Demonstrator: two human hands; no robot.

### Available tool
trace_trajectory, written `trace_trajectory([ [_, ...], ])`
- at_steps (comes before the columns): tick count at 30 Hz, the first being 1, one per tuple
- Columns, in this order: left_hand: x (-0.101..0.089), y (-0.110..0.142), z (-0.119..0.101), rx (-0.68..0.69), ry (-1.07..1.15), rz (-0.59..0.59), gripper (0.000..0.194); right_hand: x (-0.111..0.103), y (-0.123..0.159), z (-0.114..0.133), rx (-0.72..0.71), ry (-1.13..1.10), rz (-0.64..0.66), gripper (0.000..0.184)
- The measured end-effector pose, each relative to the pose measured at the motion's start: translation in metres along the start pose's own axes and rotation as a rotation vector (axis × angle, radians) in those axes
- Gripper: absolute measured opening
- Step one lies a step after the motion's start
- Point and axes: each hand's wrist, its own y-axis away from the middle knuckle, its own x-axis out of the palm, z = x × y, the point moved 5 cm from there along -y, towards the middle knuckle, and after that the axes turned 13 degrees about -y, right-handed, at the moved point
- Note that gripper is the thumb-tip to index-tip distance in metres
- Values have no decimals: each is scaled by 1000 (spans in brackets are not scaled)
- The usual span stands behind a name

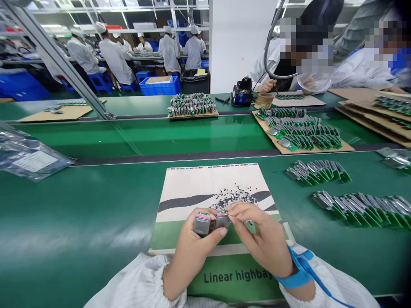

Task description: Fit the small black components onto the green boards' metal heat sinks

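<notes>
My left hand [195,244] is closed around small circuit boards [202,223] with grey metal faces and pink and green top edges. Two of them show side by side between its fingers and thumb. My right hand [260,235], with a blue wrist strap [297,269], is pinched at the top right edge of the second board [222,220]. Whatever its fingertips hold is too small to make out. Just beyond both hands, tiny black and clear parts [236,196] lie scattered on a printed cardboard sheet [183,235].
Rows of boards [362,207] lie on the green bench to the right. A cardboard sheet of boards [295,128] and another board stack [192,105] sit farther back. At left is a silver bag [32,156] beside a metal post [61,60]. Co-workers sit across the line.
</notes>
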Motion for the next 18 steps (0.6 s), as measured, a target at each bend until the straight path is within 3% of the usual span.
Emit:
trace_trajectory([
  [8,-2,5,-7,-20,-147,22,26,6,1,3,-84,199,61,25],
  [18,-3,7,-14,135,-189,-16,24,6,1,8,-133,199,114,27],
])
